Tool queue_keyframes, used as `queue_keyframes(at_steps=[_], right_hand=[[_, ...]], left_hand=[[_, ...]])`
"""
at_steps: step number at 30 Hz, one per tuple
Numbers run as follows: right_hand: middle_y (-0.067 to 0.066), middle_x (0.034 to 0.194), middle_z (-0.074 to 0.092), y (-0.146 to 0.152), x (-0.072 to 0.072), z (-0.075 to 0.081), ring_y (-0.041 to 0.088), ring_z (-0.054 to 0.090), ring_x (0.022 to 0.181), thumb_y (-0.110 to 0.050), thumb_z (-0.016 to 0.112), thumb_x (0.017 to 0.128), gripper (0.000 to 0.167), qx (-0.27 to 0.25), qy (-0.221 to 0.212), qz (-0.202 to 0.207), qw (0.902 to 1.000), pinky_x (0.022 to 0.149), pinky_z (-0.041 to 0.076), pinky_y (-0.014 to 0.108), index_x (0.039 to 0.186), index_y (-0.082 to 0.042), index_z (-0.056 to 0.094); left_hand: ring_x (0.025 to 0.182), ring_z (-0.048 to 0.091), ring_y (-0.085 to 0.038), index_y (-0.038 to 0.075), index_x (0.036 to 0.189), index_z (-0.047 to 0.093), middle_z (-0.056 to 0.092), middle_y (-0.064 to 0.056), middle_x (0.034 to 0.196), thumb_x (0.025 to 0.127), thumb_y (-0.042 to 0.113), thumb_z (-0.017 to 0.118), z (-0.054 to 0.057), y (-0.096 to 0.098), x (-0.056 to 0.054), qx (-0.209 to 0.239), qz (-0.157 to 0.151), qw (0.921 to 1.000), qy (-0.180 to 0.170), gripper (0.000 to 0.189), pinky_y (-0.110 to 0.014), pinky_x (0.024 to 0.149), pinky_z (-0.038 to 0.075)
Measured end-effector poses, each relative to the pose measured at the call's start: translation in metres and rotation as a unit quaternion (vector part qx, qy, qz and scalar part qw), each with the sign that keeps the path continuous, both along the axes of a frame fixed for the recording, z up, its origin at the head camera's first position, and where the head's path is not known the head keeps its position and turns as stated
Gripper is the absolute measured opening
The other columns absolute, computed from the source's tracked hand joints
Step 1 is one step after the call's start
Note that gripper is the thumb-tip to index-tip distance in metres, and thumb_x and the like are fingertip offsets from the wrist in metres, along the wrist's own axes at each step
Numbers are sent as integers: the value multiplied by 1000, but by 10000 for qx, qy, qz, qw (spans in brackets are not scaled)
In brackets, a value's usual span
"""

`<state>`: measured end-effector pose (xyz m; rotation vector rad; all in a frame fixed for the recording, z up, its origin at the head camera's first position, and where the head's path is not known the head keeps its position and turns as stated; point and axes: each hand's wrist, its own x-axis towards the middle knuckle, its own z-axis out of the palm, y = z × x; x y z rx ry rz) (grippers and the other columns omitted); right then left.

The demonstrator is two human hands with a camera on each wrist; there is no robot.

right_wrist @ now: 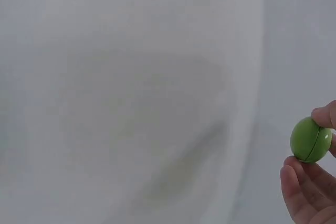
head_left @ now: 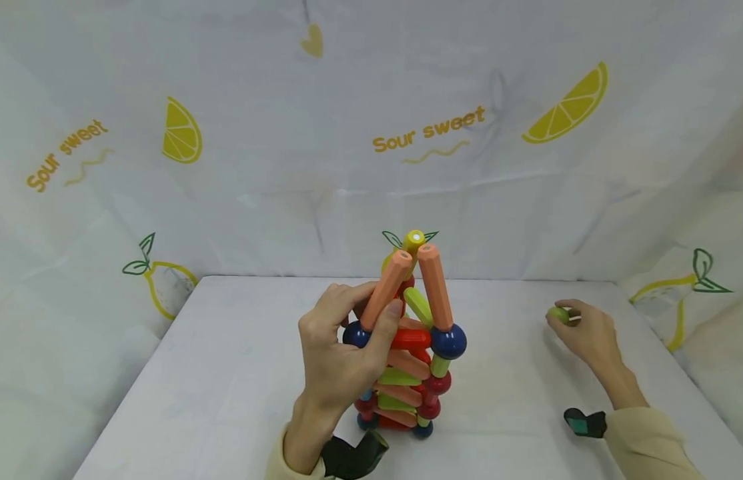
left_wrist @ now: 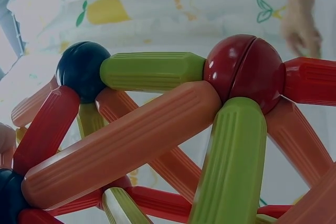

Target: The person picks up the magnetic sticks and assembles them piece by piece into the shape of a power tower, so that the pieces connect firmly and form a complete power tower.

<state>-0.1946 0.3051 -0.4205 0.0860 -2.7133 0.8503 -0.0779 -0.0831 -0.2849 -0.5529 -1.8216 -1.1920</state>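
Observation:
A tall tower of magnetic sticks and balls (head_left: 410, 339) stands mid-table. My left hand (head_left: 332, 357) is at its upper left, thumb across the lower part of an orange stick (head_left: 383, 293) and fingers behind, beside a dark blue ball (head_left: 355, 335). Another orange stick (head_left: 436, 290) rises from the right blue ball (head_left: 448, 342), with a yellow stick (head_left: 414, 241) behind. Close up in the left wrist view are a dark red ball (left_wrist: 241, 69) and a light green stick (left_wrist: 152, 71). Off to the right, my right hand (head_left: 590, 337) pinches a green ball (right_wrist: 310, 140) between thumb and fingertips.
The white table (head_left: 227, 373) reaches back to a pale cloth (head_left: 257, 220) printed with lemons and lettering. Dark straps with wrist cameras (head_left: 353, 457) sit at both cuffs. The tower stands between the two arms.

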Motion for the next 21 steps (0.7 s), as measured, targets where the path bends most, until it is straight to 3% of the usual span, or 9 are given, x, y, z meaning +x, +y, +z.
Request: queue_keyframes(at_steps=[2,5,8,10,12,14,16,18,21], right_hand=[[33,106,70,-19,0,25,18,74,80,-17,71,91,36,-419,325,133,9985,56,48,15,119,5,69],[5,107,73,-57,5,78,-10,63,81,-17,76,90,35,-1189,759,435,9890,65,49,5,121,-1,71],[-18,104,69,-101,21,136,-12,64,85,-10,79,88,35,-1930,1242,978,9684,77,51,3,121,-1,73],[-19,104,71,-129,37,171,-4,69,88,-3,79,86,35,-2484,1528,1529,9442,81,54,7,120,1,72],[-10,105,75,-153,53,199,5,72,90,6,77,83,36,-2974,1842,2226,9100,83,57,12,118,6,72],[0,105,76,-172,66,219,10,73,91,13,76,81,36,-3310,2047,2866,8754,85,58,17,117,9,71],[6,106,76,-186,74,231,14,73,92,18,74,79,38,-3465,2130,3378,8488,85,59,21,116,11,71],[8,106,76,-196,80,238,14,73,93,18,74,78,38,-3298,2164,3589,8459,85,60,23,116,11,71],[14,107,74,-204,84,240,14,71,94,17,75,79,38,-3034,2096,3703,8526,85,60,25,116,9,72]], left_hand=[[67,52,-10,7,100,77,68,0,70,88,16,76,0,-1,0,8,14,10000,4,16,-22,56,36],[68,53,-10,7,101,78,69,-1,70,87,15,76,1,-1,0,8,37,10000,-11,16,-23,56,37],[68,53,-10,7,101,78,68,0,71,87,16,76,1,-1,1,-10,50,10000,-58,17,-23,56,37],[68,53,-10,8,101,78,68,0,70,88,17,76,2,-1,1,-12,55,10000,-75,17,-24,56,36],[68,53,-10,7,101,78,68,0,70,88,18,76,2,-1,1,-18,60,9999,-89,17,-23,56,36],[69,54,-10,7,102,77,70,-1,72,87,18,76,3,-1,2,-31,72,9999,-122,18,-23,57,37],[70,55,-11,7,103,77,72,-2,76,87,17,76,3,-1,2,-52,72,9998,-157,19,-22,58,39],[71,55,-11,7,104,77,74,-2,80,86,16,77,4,-1,2,-75,88,9998,-189,21,-22,58,40],[72,55,-12,7,105,77,76,-3,83,85,15,77,4,-1,3,-93,86,9997,-201,22,-23,59,42]])
